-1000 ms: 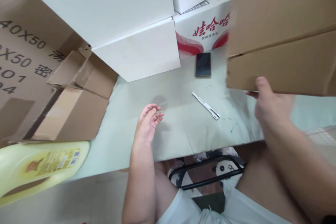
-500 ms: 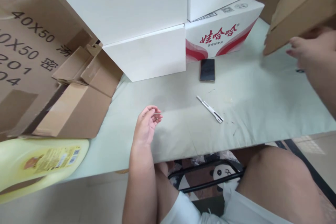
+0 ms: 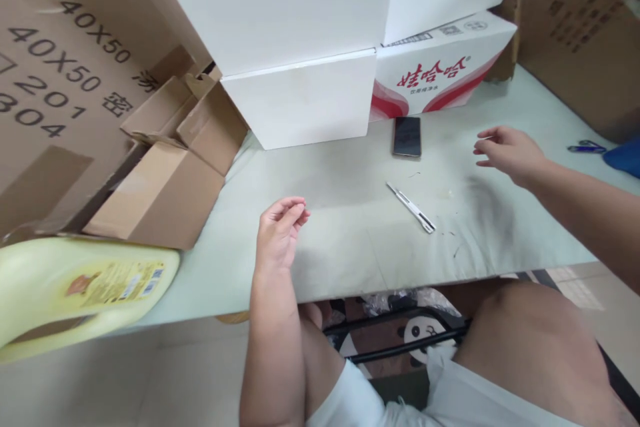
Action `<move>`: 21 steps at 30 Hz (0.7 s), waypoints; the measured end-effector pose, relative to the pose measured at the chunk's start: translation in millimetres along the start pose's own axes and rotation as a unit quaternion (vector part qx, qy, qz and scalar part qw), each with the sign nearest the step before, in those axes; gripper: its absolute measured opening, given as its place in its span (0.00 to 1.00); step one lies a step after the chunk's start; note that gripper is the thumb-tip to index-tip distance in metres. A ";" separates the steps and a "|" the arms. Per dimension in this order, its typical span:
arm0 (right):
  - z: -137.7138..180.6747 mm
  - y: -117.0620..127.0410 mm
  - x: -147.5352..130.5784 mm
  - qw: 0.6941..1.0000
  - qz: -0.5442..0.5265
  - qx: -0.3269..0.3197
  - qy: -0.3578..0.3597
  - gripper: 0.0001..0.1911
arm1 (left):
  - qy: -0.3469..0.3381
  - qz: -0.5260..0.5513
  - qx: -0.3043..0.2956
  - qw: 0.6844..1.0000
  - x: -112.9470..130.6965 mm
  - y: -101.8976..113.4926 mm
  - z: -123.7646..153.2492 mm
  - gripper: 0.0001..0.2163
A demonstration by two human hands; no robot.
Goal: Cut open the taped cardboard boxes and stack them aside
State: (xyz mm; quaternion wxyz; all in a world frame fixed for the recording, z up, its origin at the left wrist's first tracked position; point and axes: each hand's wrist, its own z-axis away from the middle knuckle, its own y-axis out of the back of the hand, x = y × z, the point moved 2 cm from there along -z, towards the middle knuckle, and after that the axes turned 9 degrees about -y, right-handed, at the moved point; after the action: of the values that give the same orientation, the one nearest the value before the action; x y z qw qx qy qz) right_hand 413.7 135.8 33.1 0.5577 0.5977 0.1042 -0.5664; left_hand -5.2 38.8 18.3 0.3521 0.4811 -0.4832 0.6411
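My left hand (image 3: pixel 279 232) rests on the pale green table cover (image 3: pixel 350 240), fingers loosely curled, holding nothing. Over the table on the right hovers my right hand (image 3: pixel 509 153), empty, its fingers spread and pointing left. Between the two hands lies a thin white utility knife (image 3: pixel 411 207). A dark phone (image 3: pixel 407 136) lies flat just beyond it, nearer my right hand, in front of the stacked boxes.
White boxes (image 3: pixel 300 100) and a red-and-white printed carton (image 3: pixel 440 73) stand at the back. Brown cartons (image 3: pixel 165 167) crowd the left, another brown carton (image 3: pixel 575 27) stands back right. A yellow plastic chair (image 3: pixel 75 287) is at lower left. Blue objects (image 3: pixel 600 150) lie far right.
My right hand let go of the brown cardboard box it carried rightward; the box has left its grip and the hand now hovers empty. My left hand stayed put.
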 end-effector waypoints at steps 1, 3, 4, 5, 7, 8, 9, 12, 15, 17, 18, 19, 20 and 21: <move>7.3 -4.3 -4.8 1.000 0.012 -0.017 0.017 0.07 | -0.005 0.011 0.013 1.000 2.2 3.2 0.9 0.14; 24.0 -15.3 -18.0 0.997 0.036 -0.047 0.058 0.06 | -0.018 0.034 0.035 0.999 7.1 11.2 2.1 0.15; 33.6 -22.0 -26.4 0.994 0.049 -0.061 0.082 0.06 | -0.026 0.046 0.045 0.998 9.7 16.0 2.5 0.15; 44.2 -29.6 -35.6 0.989 0.063 -0.071 0.110 0.06 | -0.036 0.057 0.053 0.996 12.1 21.1 2.8 0.15; 67.7 -47.6 -55.9 0.977 0.094 -0.089 0.170 0.07 | -0.053 0.075 0.065 0.994 16.1 31.8 2.8 0.14; 80.1 -58.4 -66.1 0.969 0.108 -0.099 0.200 0.07 | -0.060 0.082 0.070 0.992 17.6 37.3 2.6 0.14; 92.4 -70.6 -75.9 0.960 0.120 -0.111 0.226 0.07 | -0.065 0.085 0.075 0.991 18.8 42.8 2.4 0.14; 128.1 -116.2 -100.9 0.921 0.141 -0.176 0.317 0.07 | -0.075 0.086 0.092 0.989 21.9 59.4 1.7 0.14; 165.1 -173.2 -120.2 0.842 0.152 -0.267 0.444 0.10 | -0.080 0.092 0.122 0.985 25.2 75.4 2.2 0.12; 193.1 -213.0 -132.8 0.791 0.162 -0.304 0.505 0.11 | -0.085 0.103 0.146 0.980 28.1 84.6 3.3 0.11; 209.1 -232.5 -140.2 0.766 0.171 -0.319 0.530 0.12 | -0.090 0.110 0.157 0.977 29.7 88.2 4.0 0.10; 226.5 -251.0 -148.7 0.744 0.178 -0.331 0.553 0.13 | -0.097 0.117 0.168 0.974 31.4 91.2 4.6 0.10; 245.1 -268.5 -158.2 0.719 0.192 -0.340 0.574 0.15 | -0.104 0.125 0.177 0.971 33.1 93.5 5.2 0.09; 263.9 -284.3 -169.0 0.702 0.203 -0.341 0.592 0.16 | -0.110 0.133 0.187 0.967 34.5 95.2 5.7 0.09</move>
State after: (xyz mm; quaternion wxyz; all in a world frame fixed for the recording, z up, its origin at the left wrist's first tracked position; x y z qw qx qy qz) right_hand -6.3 115.7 80.8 0.6482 0.5858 0.4749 0.1053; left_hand -100.9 5.8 25.0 0.1122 0.5374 -0.4496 0.7046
